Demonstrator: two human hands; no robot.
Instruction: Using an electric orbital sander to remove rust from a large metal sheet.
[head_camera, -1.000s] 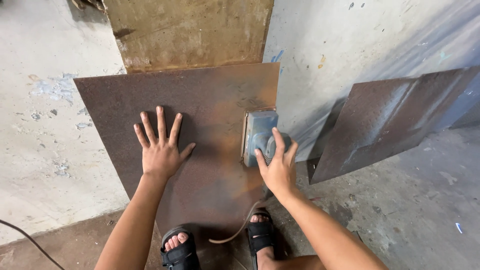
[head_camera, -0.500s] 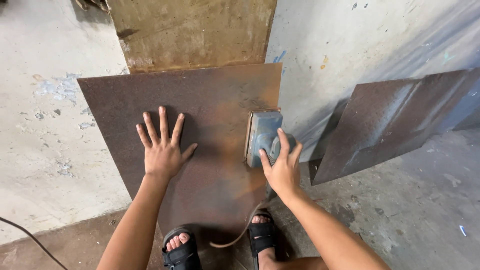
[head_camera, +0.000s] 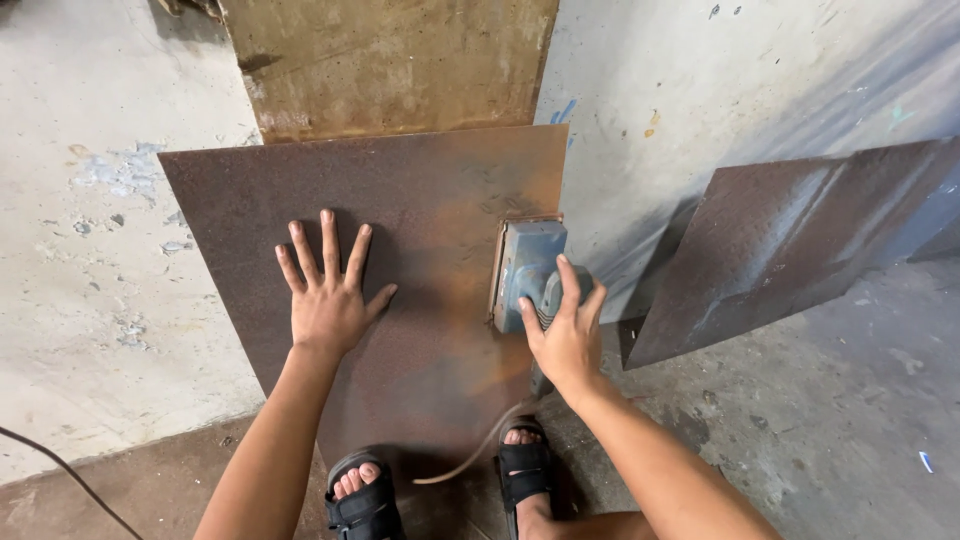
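Standing at the bottom of the view are two feet in black sandals (head_camera: 365, 500), planted on a rust-stained strip of concrete floor (head_camera: 800, 440). A pale power cord (head_camera: 470, 455) is curling between the feet and running up toward the tool. Farther left, a thin dark cable (head_camera: 70, 485) is lying across the floor.

Just above the feet, a large rusty steel sheet (head_camera: 420, 200) is leaning upright against the wall, its lower edge resting on the floor. The left hand (head_camera: 325, 300) is pressing flat against the sheet's middle, fingers spread wide and holding nothing. The right hand (head_camera: 565, 340) is gripping the rear of a blue-grey electric sander (head_camera: 528, 265), fingers wrapped over its body. The sander's flat pad is lying against the sheet near the right edge, about halfway up. Around it, the metal is showing a brighter orange patch than the darker brown elsewhere.

To the right, well apart, a second rusty plate (head_camera: 790, 250) is leaning tilted against the wall, with a bend showing along its length.

Behind the worked sheet, a yellowish-brown board (head_camera: 390, 60) is standing against the wall. The whitewashed wall (head_camera: 100, 200) is showing flaking patches and stains.
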